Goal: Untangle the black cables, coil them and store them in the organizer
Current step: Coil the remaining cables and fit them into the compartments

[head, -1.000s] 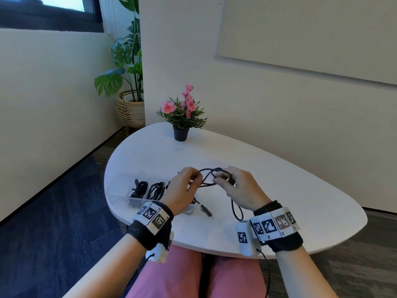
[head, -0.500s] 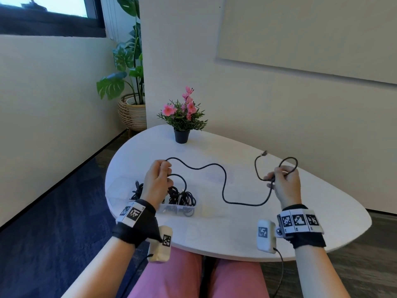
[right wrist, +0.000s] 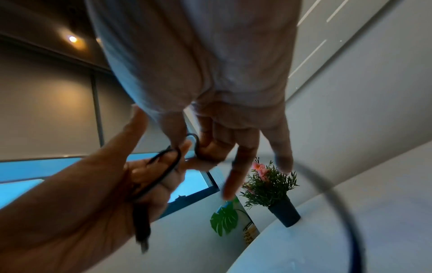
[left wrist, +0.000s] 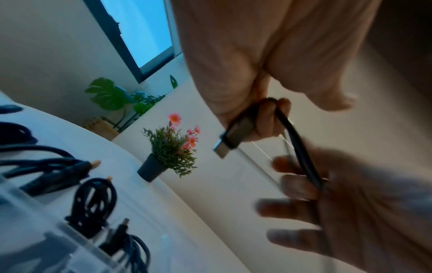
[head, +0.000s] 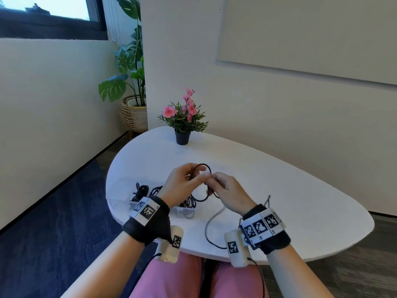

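Observation:
Above the middle of the white table [head: 279, 190], both hands meet on one black cable [head: 203, 165]. My left hand [head: 192, 177] grips a loop of it, and its USB plug [left wrist: 230, 137] sticks out below the fingers. My right hand [head: 213, 179] pinches the same cable [right wrist: 195, 143] between thumb and forefinger, the other fingers spread. A second loop hangs beneath the hands and the tail [head: 207, 229] trails over the table's front edge. The clear organizer [head: 120, 191] at the front left holds several coiled black cables [head: 141, 191], partly hidden by my left wrist.
A small pot of pink flowers [head: 182, 125] stands at the table's far side. A large plant in a wicker basket [head: 131, 112] is on the floor by the wall, beyond the table. My knees are under the table's front edge.
Half a second ago my hands were wide apart with the cable stretched across the table. They have come together at the middle, and the cable now hangs in loops between them.

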Demonstrator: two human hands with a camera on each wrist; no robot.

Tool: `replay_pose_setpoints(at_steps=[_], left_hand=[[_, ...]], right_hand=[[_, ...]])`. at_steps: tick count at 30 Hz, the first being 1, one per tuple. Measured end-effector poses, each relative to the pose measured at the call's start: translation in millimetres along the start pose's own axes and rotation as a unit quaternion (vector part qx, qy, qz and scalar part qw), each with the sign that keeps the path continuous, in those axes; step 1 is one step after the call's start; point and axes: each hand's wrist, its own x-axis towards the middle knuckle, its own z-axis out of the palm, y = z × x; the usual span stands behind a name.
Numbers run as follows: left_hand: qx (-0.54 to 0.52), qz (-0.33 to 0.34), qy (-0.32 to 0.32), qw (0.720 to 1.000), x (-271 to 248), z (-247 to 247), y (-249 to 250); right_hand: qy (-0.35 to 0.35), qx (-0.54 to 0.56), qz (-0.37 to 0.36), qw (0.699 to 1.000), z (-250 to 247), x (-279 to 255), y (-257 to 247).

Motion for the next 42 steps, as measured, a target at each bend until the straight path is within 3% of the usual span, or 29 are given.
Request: replay_pose_setpoints(at_steps=[3, 6, 10, 13, 15, 20, 23, 25, 28, 30, 33, 34, 36, 37, 38, 40, 42], left_hand=[[0.081, -0.048, -0.085, 0.992, -4.1, -17.3, -6.7], [0.130, -0.045, -0.097, 0.986, -5.4, -25.5, -4.0], [-0.086, -0.058, 0.000, 0.995, -0.4, -20.2, 5.1], [-0.260, -0.079, 0.097, 0.958, 8.0, -12.2, 6.3], [-0.341, -0.076, 0.129, 0.928, 12.2, -11.6, 8.4], [-0.457, -0.085, 0.147, 0.873, 17.6, -16.3, 9.1], [-0.560, -0.097, 0.226, 0.791, 18.6, -24.1, 11.0], [-0.570, -0.102, 0.249, 0.776, 20.0, -34.8, 11.4], [-0.522, -0.102, 0.241, 0.812, 21.0, -51.1, 12.6], [-0.438, -0.084, 0.234, 0.864, 19.7, -57.1, 15.1], [-0.161, -0.048, 0.173, 0.971, 18.2, -48.7, 16.2], [-0.035, -0.023, 0.139, 0.989, 18.0, -42.7, 15.3], [0.187, 0.026, 0.058, 0.980, 13.0, -29.7, 17.1], [0.239, 0.032, 0.023, 0.970, 9.9, -25.1, 19.1], [0.231, 0.020, -0.009, 0.973, 7.8, -23.2, 19.5], [0.066, -0.057, -0.071, 0.994, 4.0, -22.6, 18.8], [-0.040, -0.094, -0.126, 0.987, 0.8, -23.8, 19.2]], right_hand=[[0.034, 0.085, 0.016, 0.996, -5.1, 0.4, -1.4], [0.044, 0.125, 0.010, 0.991, -8.6, -0.3, -6.1], [0.080, 0.103, -0.036, 0.991, -7.2, 5.5, -1.0], [0.042, 0.023, -0.048, 0.998, -0.1, 7.9, 2.8], [-0.001, -0.022, -0.053, 0.998, 9.6, 6.3, 3.1], [-0.102, -0.019, -0.067, 0.992, 39.2, -3.9, -5.7], [-0.114, -0.005, -0.060, 0.992, 45.6, -2.2, -7.2], [-0.125, -0.017, -0.046, 0.991, 43.7, -1.0, -4.3], [-0.123, -0.003, -0.043, 0.991, 31.9, 0.6, -4.3], [-0.117, 0.002, -0.057, 0.991, 22.8, 0.7, -9.9], [-0.108, -0.006, -0.099, 0.989, 18.8, -2.6, -24.2], [-0.103, -0.025, -0.124, 0.987, 19.6, -3.4, -30.4], [-0.081, -0.078, -0.189, 0.975, 18.0, -3.0, -41.8], [-0.061, -0.094, -0.216, 0.970, 13.7, -1.1, -46.4], [-0.037, -0.095, -0.226, 0.969, 7.1, 2.4, -50.2], [0.006, -0.058, -0.201, 0.978, -9.3, 11.0, -51.4], [0.031, -0.005, -0.161, 0.986, -21.5, 17.1, -50.0]])
